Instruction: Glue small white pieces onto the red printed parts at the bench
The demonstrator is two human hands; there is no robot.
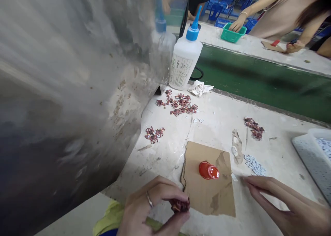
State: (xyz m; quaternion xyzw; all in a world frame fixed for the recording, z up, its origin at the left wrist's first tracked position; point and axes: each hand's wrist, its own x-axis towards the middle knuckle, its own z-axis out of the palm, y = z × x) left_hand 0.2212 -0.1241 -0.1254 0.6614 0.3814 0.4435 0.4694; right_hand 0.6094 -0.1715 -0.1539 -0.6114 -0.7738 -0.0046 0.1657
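My left hand [157, 208] pinches a small reddish-brown figure [181, 205] between thumb and fingertips, over the left edge of a cardboard piece [224, 198]. On that cardboard stands a small red cup [205, 170] with a glossy rim. My right hand [281, 205] is to the right of the cardboard, its thumb and finger brought together at the tips; whatever may be between them is too small to make out. Just beyond those fingertips lies a pile of small pale blue-white pieces [254, 165].
Similar brown figures [183, 103] lie in clusters on the table [165, 163]. A glue bottle [184, 62] and crumpled tissue [199, 88] stand behind. A metal panel [77, 91] walls the left; a white container [307, 150] is at right. Across, a person reaches into a green basket [232, 36].
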